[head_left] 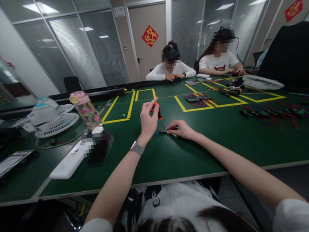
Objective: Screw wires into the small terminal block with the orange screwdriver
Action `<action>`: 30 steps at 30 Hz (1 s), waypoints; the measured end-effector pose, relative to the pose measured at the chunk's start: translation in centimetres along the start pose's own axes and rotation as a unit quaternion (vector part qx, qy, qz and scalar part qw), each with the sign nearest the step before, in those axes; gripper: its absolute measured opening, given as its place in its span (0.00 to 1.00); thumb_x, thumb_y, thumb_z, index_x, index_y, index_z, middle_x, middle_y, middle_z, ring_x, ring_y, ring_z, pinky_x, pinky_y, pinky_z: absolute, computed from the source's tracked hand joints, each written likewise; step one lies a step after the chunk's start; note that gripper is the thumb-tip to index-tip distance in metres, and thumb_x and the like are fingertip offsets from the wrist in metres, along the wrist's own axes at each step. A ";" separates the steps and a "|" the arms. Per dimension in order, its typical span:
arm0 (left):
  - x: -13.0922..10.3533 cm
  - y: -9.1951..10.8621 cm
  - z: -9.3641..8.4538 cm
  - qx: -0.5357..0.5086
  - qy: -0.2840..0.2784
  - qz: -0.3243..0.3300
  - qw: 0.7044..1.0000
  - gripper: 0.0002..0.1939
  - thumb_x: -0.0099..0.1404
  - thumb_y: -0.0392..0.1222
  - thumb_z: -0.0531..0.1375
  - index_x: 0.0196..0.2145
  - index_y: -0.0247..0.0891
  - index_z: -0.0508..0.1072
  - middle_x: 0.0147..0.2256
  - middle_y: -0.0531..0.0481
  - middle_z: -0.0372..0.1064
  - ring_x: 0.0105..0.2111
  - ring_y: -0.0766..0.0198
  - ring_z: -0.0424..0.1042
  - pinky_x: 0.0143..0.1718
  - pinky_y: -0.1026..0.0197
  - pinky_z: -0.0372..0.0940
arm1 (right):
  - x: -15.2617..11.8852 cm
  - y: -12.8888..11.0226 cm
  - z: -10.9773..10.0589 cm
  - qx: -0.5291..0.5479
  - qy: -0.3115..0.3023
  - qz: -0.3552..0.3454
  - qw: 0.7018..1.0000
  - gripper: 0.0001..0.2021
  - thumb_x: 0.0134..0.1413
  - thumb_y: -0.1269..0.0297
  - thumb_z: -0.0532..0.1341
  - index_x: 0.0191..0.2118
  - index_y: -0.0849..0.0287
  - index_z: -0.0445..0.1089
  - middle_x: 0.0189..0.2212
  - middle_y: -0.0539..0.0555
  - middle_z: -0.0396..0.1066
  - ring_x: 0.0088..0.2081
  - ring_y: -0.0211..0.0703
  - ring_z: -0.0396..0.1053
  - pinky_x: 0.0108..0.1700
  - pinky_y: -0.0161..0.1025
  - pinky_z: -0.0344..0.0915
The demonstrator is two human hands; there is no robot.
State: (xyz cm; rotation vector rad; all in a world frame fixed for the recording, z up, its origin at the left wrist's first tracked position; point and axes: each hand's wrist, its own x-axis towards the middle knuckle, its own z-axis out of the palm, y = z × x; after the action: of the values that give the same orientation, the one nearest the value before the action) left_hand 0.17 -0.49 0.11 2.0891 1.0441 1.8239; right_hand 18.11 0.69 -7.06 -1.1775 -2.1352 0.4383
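In the head view, my left hand (149, 118) grips the handle of a screwdriver (159, 112), which is orange and black. The tool stands nearly upright, and its thin shaft points down to a small green circuit board (162, 132) with wires. From the right side, my right hand (184, 129) pinches the edge of that board with thumb and fingers against the table. Whether the tip sits in a screw is too small to tell.
Bundles of wired boards (278, 113) lie at the right, and another bundle (198, 99) lies near yellow tape. A pink-lidded bottle (85, 110), a white fan (57, 123) and a white power bank-like object (68, 160) are at the left. Two people sit across the green table (206, 154).
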 end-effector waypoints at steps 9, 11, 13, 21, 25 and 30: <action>-0.1 0.2 -0.1 0.000 0.018 0.011 1.000 0.12 0.66 0.41 0.56 0.46 0.41 0.72 0.39 0.48 0.68 0.38 0.65 0.69 0.42 0.62 0.65 | 0.0 0.1 0.0 0.007 0.004 0.000 1.000 0.09 0.49 0.63 0.65 0.37 0.59 0.78 0.31 0.54 0.72 0.31 0.39 0.69 0.37 0.36 0.64; 0.0 0.2 -0.1 0.009 0.020 0.005 1.000 0.12 0.66 0.42 0.56 0.46 0.42 0.73 0.38 0.48 0.67 0.37 0.65 0.68 0.41 0.63 0.65 | 0.0 0.1 0.1 0.009 0.004 0.000 1.000 0.09 0.48 0.64 0.65 0.37 0.60 0.78 0.31 0.54 0.72 0.31 0.39 0.68 0.36 0.36 0.64; 0.0 0.1 0.0 0.000 0.012 0.000 1.000 0.13 0.68 0.41 0.52 0.48 0.42 0.72 0.41 0.47 0.68 0.40 0.65 0.68 0.43 0.62 0.65 | 0.0 0.1 0.1 0.012 0.003 -0.001 1.000 0.09 0.48 0.64 0.65 0.37 0.61 0.78 0.30 0.54 0.72 0.31 0.38 0.68 0.36 0.36 0.64; 0.0 0.2 0.0 0.002 0.025 0.003 1.000 0.11 0.66 0.41 0.56 0.45 0.42 0.73 0.38 0.49 0.68 0.37 0.65 0.68 0.41 0.62 0.65 | 0.1 0.3 0.2 0.017 -0.009 0.000 1.000 0.09 0.48 0.65 0.65 0.37 0.61 0.77 0.30 0.53 0.70 0.30 0.37 0.66 0.35 0.35 0.63; 0.0 0.1 -0.1 0.015 0.027 -0.004 1.000 0.12 0.67 0.41 0.54 0.45 0.42 0.73 0.38 0.48 0.66 0.38 0.65 0.68 0.42 0.62 0.64 | 0.1 0.3 0.2 0.017 -0.012 -0.001 1.000 0.09 0.48 0.65 0.64 0.36 0.60 0.77 0.30 0.53 0.70 0.30 0.37 0.66 0.35 0.35 0.63; 0.1 -0.2 -0.1 -0.013 0.006 0.002 1.000 0.15 0.69 0.37 0.49 0.51 0.41 0.68 0.44 0.47 0.69 0.44 0.64 0.68 0.47 0.60 0.63 | 0.1 0.3 0.1 0.014 -0.014 -0.002 1.000 0.09 0.48 0.65 0.64 0.37 0.61 0.77 0.30 0.53 0.70 0.30 0.37 0.66 0.35 0.35 0.63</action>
State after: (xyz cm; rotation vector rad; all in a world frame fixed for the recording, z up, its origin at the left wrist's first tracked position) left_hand 0.06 -0.34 0.06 2.0682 1.0147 1.8448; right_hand 18.12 0.92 -7.26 -1.1580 -2.1480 0.4860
